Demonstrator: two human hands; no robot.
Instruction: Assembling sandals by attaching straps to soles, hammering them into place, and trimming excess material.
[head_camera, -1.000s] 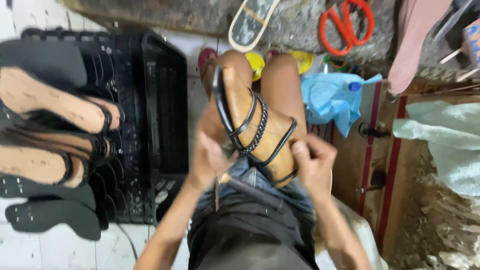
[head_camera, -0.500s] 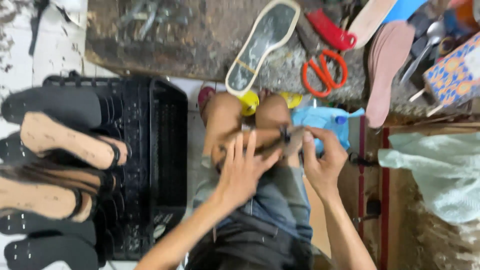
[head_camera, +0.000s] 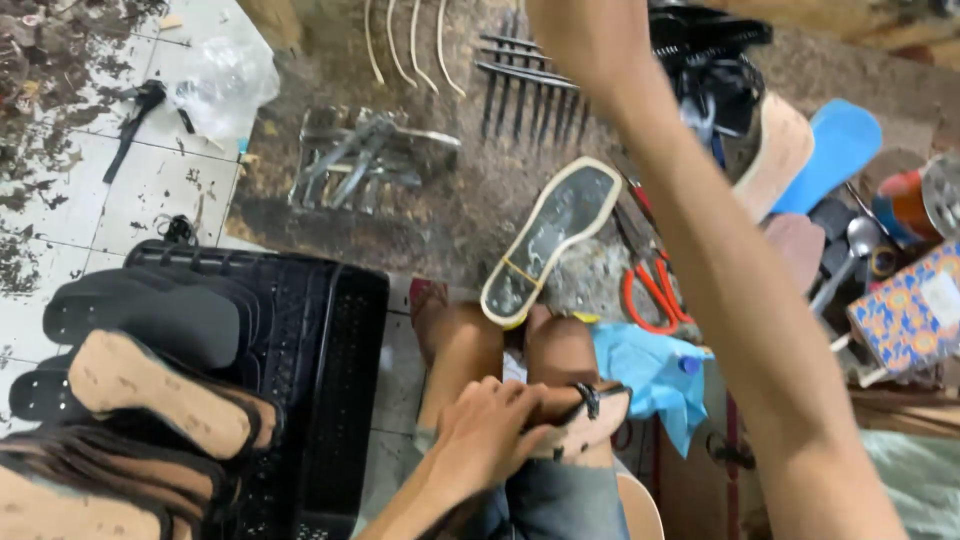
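The right hand (head_camera: 585, 35) has let go and now reaches up past the sole (head_camera: 550, 240); its grip is cut off. The left hand (head_camera: 490, 435) alone clamps the sandal (head_camera: 590, 415) on the knee.

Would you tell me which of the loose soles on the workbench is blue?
The blue sole lies at the far right of the workbench, beside a tan one; the pale-rimmed grey sole lies nearer the knees.

I see a tan sandal (head_camera: 580, 415) with black straps lying across my right knee, near centre, sole side partly up, toe pointing right, its left end under my hand.
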